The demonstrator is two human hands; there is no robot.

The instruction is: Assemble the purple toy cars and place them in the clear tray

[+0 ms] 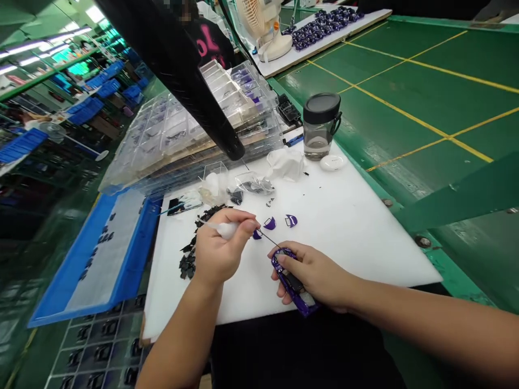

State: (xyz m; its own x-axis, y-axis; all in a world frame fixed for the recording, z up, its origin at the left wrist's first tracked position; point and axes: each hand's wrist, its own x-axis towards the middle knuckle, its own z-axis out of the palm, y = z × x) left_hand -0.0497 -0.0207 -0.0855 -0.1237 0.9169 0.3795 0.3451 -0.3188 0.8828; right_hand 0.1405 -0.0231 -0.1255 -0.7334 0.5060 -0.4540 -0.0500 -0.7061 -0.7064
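My left hand (221,246) is closed around a small white squeeze bottle (227,230), its far end partly hidden by the fingers. A thin metal needle (270,239) runs from those fingertips down to the upper end of a purple housing (302,300). Whether the tip touches it I cannot tell. My right hand (314,273) grips this long housing, which has dark and grey parts inside, and the thumb lies across its top. Just beyond the hands are small purple curved pieces (291,220) on the white board (357,232). A pile of small black pieces (188,262) lies beside my left hand.
A black tube (203,102) slants down over the board. Clear compartment boxes (162,140) are stacked behind, with a lidded cup (320,127) and white oval case (331,162) to their right. A blue tray (132,265) stands left. A person (213,43) sits beyond, near a fan (270,38).
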